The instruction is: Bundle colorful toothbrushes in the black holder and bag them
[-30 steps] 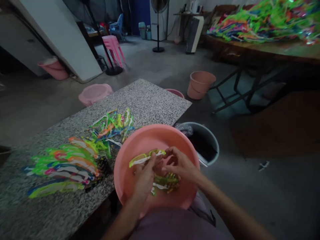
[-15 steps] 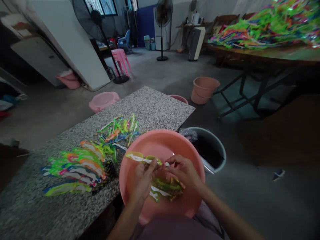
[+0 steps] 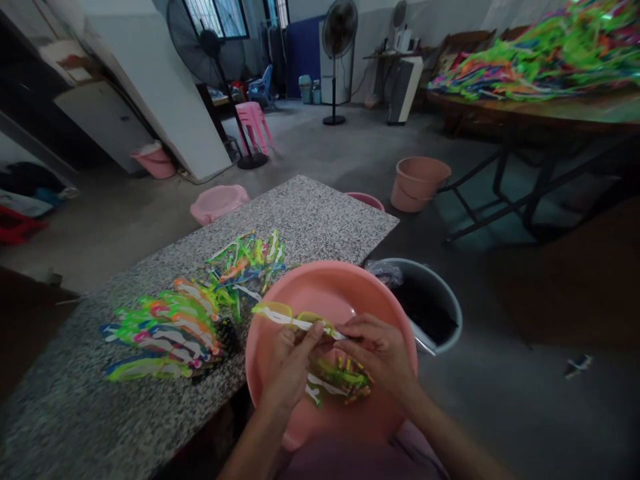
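Over a pink plastic basin (image 3: 270, 277), my left hand (image 3: 293, 360) is closed in a pinch on a long yellow-and-white plastic piece (image 3: 273, 315) with see-through loops, like a glasses frame. At its right end, the fingers of my right hand (image 3: 380, 347) are closed on the white tip, partly hiding it. Below my hands, more yellow and green pieces (image 3: 340, 377) with white parts lie in the basin. On the speckled stone tabletop to the left are a neat row of similar coloured pieces (image 3: 170, 327) and a looser heap (image 3: 245, 267).
A grey bucket (image 3: 457, 313) with dark contents and clear plastic stands right of the basin. Farther off are a pink bucket (image 3: 420, 183), a pink stool (image 3: 217, 203) and standing fans (image 3: 340, 33). A round table (image 3: 480, 107) carries a big pile of coloured pieces (image 3: 550, 60).
The view has swung slightly left. My right fingers, earlier holding a small white bit near the piece's end, are now closer against that end. My left hand keeps its hold.
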